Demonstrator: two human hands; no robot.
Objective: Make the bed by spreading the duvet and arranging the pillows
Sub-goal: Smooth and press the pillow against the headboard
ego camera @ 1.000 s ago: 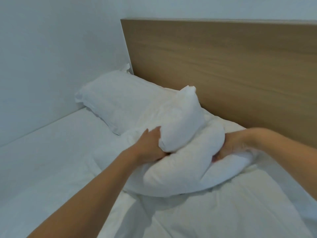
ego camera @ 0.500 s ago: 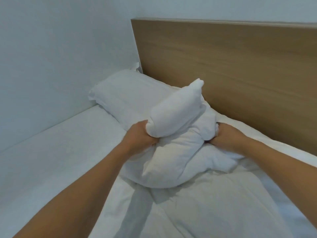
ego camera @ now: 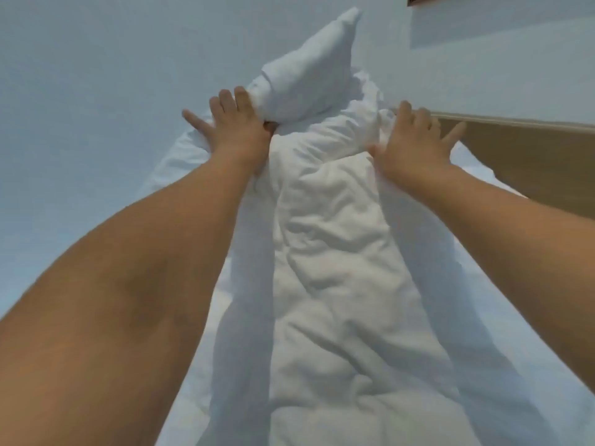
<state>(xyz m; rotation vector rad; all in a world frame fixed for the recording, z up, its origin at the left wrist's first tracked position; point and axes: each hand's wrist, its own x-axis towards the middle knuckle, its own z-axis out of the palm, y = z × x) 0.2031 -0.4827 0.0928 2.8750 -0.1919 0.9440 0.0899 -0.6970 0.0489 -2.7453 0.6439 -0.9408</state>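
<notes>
Both hands, left hand [ego camera: 236,130] and right hand [ego camera: 410,146], clamp the bunched duvet [ego camera: 325,252]; since a moment ago it is hoisted high off the bed; spreading appears imminent.

A: Lighting? 
B: Soft, even, cool bluish cast; source not in view. No glare. White duvet [ego camera: 338,284] holds crease detail w/o blowing out.

A: Shadows? 
B: Faint grey, in the duvet folds & beneath both forearms; a soft-edged darker band on the wall [ego camera: 483,27] at upper right.

A: Sharpness? 
B: Slightly soft overall, fingertips smeared. Wide-angle stretch enlarges forearms toward lower corners.
</notes>
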